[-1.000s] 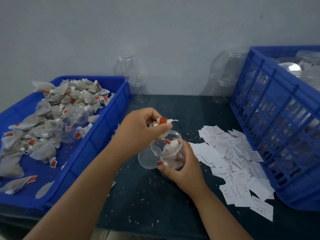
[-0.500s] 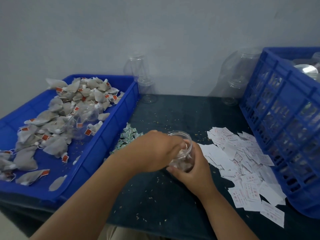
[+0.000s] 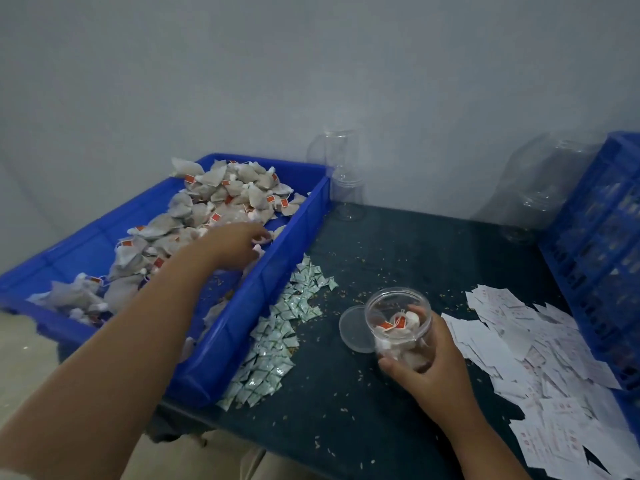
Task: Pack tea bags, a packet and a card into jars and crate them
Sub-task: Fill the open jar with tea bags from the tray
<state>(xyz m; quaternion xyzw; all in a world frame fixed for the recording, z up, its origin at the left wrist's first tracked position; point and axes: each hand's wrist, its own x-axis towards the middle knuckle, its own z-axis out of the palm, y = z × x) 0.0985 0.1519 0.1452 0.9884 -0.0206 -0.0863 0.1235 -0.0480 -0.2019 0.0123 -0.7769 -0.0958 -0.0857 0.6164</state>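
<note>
My right hand (image 3: 433,368) wraps the lower wall of the clear round plastic jar (image 3: 398,317) (thumb in front, fingers curled behind), holding it upright on the dark table (image 3: 398,244) with tea bags inside and its clear lid (image 3: 353,329) flat just to its left. My left hand (image 3: 235,244) is in the blue plastic tray (image 3: 242,323), fingers bent onto the heap of grey mesh tea bags (image 3: 221,195); whether they pinch one I cannot tell. Small green-and-white packets (image 3: 280,334) lie between tray and jar, and white paper cards (image 3: 512,341) lie right of it.
</note>
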